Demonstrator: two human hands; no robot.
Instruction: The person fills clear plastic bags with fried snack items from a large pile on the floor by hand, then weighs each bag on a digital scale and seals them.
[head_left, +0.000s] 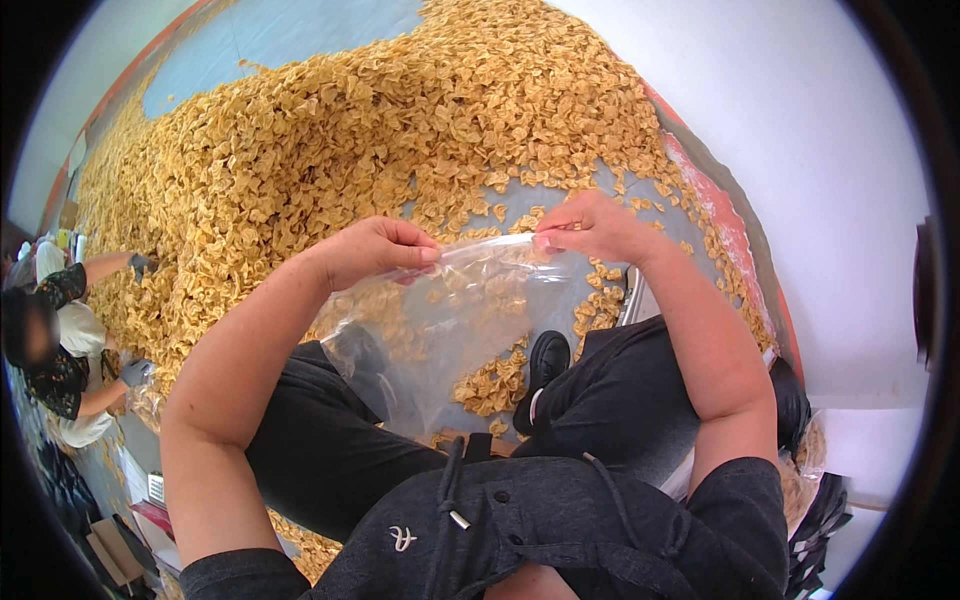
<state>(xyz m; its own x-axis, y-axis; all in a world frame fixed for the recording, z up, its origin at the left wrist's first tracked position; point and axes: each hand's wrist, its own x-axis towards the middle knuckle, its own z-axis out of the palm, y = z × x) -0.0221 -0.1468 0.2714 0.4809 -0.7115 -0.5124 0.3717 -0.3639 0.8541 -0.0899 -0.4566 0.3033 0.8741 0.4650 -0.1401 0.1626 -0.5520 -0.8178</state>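
A clear plastic bag (450, 322) hangs between my two hands in front of my knees. My left hand (386, 251) pinches its upper edge between thumb and fingers. The edge's other end is pinched by my right hand (589, 229). Through the film, dry yellow snack pieces and the grey floor show; the bag looks flat. A large heap of curled yellow snack pieces (322, 150) lies beyond my hands. A smaller pile of the pieces (491, 384) is on the floor beside my black shoe (550, 358).
At the far left a person in gloves (67, 337) works at the heap's edge with a clear bag. A white wall (810, 150) with a red lower band rises at the right. Cardboard boxes (116, 551) stand low left, and a filled clear bag (802, 480) sits behind me at right.
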